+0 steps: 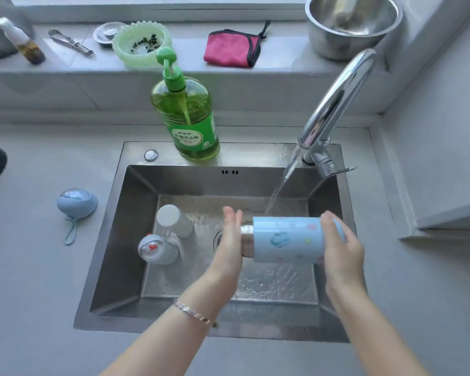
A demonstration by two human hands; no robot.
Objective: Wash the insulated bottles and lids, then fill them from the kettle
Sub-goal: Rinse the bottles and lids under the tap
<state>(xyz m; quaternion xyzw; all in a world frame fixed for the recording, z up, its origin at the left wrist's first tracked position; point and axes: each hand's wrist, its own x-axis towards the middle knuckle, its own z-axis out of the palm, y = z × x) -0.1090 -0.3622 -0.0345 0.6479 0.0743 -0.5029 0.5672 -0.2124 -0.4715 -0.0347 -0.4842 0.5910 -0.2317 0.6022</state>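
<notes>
A light blue insulated bottle (286,239) with small coloured pictures lies sideways over the steel sink (120,253). My left hand (229,248) is flat against its open steel mouth, and my right hand (341,248) grips its base. Water runs from the chrome tap (334,104) just behind the bottle. A white bottle (174,220) stands in the sink at the left, with a grey lid (158,249) with a red mark in front of it. A light blue lid with a loop (76,203) lies on the counter left of the sink.
A green dish soap pump bottle (186,115) stands on the sink's back rim. On the window ledge are a pink cloth (229,48), a green dish (141,44), a steel bowl (352,25), a metal clip (71,42) and a small dark bottle (25,42). A white wall corner rises at the right.
</notes>
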